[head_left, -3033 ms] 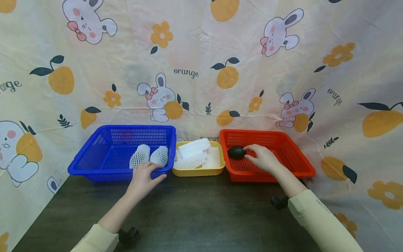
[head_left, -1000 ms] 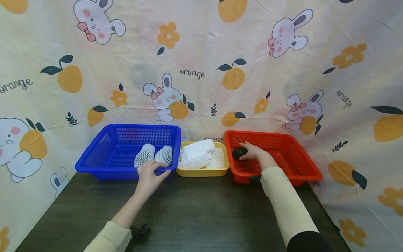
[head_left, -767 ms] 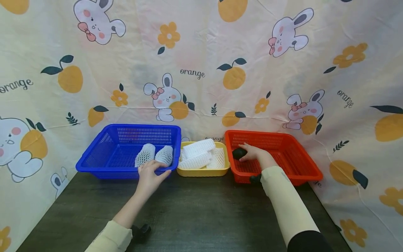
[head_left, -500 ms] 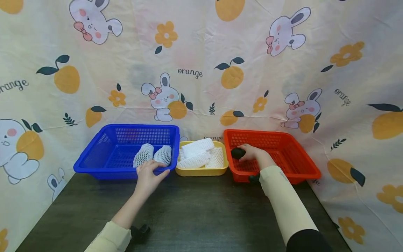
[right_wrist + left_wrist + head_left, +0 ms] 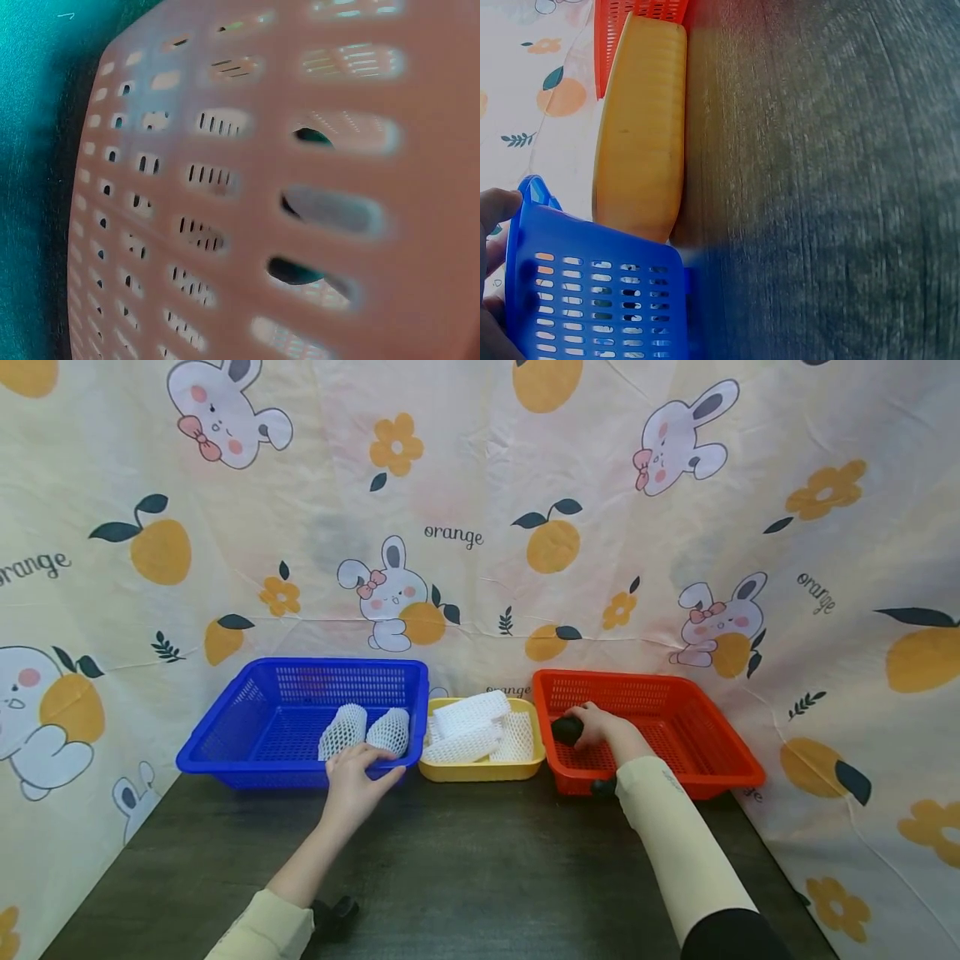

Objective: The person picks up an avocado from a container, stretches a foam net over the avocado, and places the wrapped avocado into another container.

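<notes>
In the head view, my left hand (image 5: pixel 350 781) grips the front right rim of the blue basket (image 5: pixel 273 768), fingers over the edge. Up close in the left wrist view, the fingers (image 5: pixel 496 206) meet the rim of that basket (image 5: pixel 521 292). Two white foam net sleeves (image 5: pixel 343 731) stand inside it, bulging; what they wrap is hard to see. My right hand (image 5: pixel 596 727) holds a dark green avocado (image 5: pixel 567 730) low in the red basket (image 5: pixel 675 781), near its left wall. The red basket's slotted wall (image 5: pixel 255 157) fills the right wrist view and hides that hand.
Between the two larger baskets sits a yellow basket (image 5: pixel 480 771) holding several flat white foam net sleeves (image 5: pixel 468 727). A dark wooden table (image 5: pixel 465 860) lies in front of them. Behind hangs a patterned cloth (image 5: pixel 465 593).
My right hand has closed round the avocado, and its forearm has swung left over the red basket's front rim. The avocado has turned slightly. My left hand stays at the blue rim.
</notes>
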